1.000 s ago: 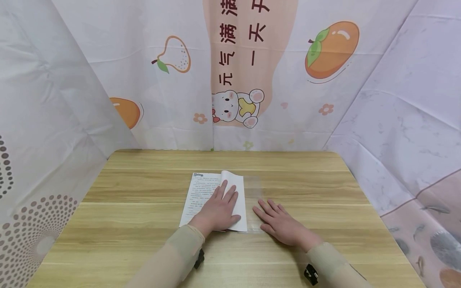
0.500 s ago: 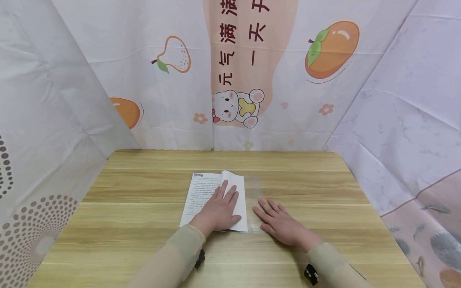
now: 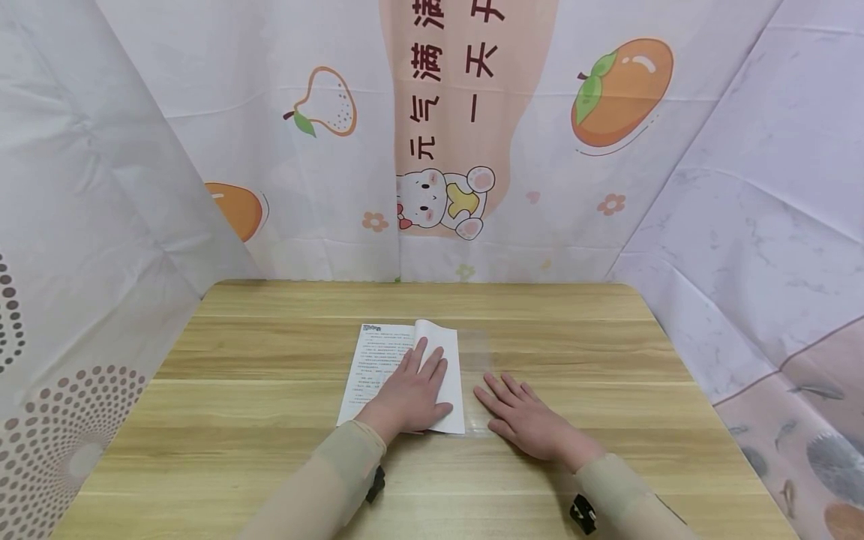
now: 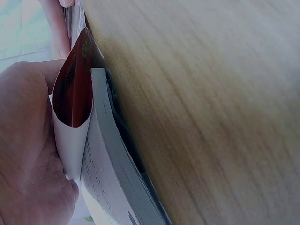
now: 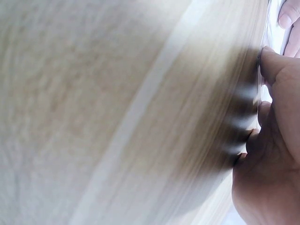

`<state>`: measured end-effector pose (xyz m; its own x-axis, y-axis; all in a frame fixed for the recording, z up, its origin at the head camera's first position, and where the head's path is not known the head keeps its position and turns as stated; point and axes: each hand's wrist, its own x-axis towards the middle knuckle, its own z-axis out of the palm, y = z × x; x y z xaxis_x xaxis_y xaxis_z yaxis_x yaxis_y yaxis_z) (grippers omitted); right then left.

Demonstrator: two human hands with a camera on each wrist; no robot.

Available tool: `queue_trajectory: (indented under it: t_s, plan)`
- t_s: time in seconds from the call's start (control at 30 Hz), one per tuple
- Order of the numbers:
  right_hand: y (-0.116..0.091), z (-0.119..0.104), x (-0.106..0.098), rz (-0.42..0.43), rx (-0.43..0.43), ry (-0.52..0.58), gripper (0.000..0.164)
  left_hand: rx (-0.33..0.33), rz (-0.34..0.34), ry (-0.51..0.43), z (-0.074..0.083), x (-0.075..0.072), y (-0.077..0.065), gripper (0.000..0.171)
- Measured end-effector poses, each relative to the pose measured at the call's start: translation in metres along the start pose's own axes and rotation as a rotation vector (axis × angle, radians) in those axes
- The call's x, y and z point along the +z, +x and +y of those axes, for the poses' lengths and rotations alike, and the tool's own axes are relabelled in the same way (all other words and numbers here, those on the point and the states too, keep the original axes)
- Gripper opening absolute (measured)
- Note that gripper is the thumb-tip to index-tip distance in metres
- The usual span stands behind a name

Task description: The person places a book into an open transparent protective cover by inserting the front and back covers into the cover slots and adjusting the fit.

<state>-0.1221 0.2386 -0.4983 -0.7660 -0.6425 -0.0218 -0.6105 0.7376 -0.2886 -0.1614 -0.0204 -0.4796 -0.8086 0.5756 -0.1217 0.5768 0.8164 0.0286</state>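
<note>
A book (image 3: 361,371) with a printed page lies on the wooden table. Over its right part a white cover (image 3: 454,367) folds across, bulging into a loop near the spine in the left wrist view, with a red inner side (image 4: 75,91). My left hand (image 3: 412,394) rests on this white cover, fingers straight and spread. From the book's right edge a clear plastic sheet (image 3: 481,360) sticks out, faint against the wood. My right hand (image 3: 529,424) lies palm down to the right, fingers extended, fingertips at or near the plastic; exact contact cannot be told.
The wooden table (image 3: 270,465) stretches out on all sides of the book. A printed curtain (image 3: 324,187) hangs behind its far edge, with more cloth at left and right. Each wrist wears a small black device (image 3: 583,514).
</note>
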Motion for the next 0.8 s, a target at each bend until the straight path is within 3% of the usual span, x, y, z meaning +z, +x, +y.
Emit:
queue_trajectory:
  t_s: [0.33,0.8]
  plan:
    - [0.0010,0.0013,0.0002,-0.029,0.014,-0.007,0.055,-0.003,0.015,-0.027,-0.0011,0.0066,0.0029,0.078]
    - [0.0011,0.0039,0.0031,-0.037,0.023,-0.011,0.055,-0.005,0.010,0.016,0.0011,0.0079,0.0061,0.079]
